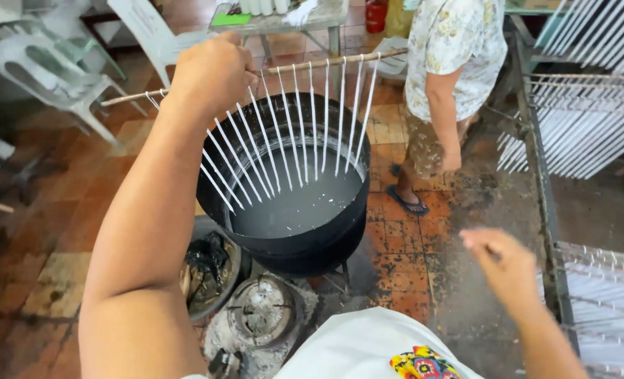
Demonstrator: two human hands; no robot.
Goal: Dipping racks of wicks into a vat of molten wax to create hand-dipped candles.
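Floor: worn reddish-brown tiled floor, carrying everything here.
Pot: large round black metal pot near the middle of the floor, holding pale grey-white liquid; raised on a dark stand.
Drying racks: metal frames along the right edge of the floor, hung with rows of thin white candles.
Other person: someone in a pale patterned short-sleeved shirt and blue flip-flops, standing just beyond the pot's right side, between pot and racks; one arm hanging down.
Chairs: white plastic chairs at the far left corner of the floor.
Burner: ash-covered round burner on the floor at the pot's near side, beside a dark bowl of charred scraps.
Stick: long thin wooden stick held level over the pot, with a row of slim white tapered candles dangling from it, tips swinging toward the liquid.
Left hand: left hand clamped around the stick near its left end, arm stretched forward above the pot.
Right hand: right hand blurred, off to the right of the pot near the racks; cannot tell whether fingers are apart or together.
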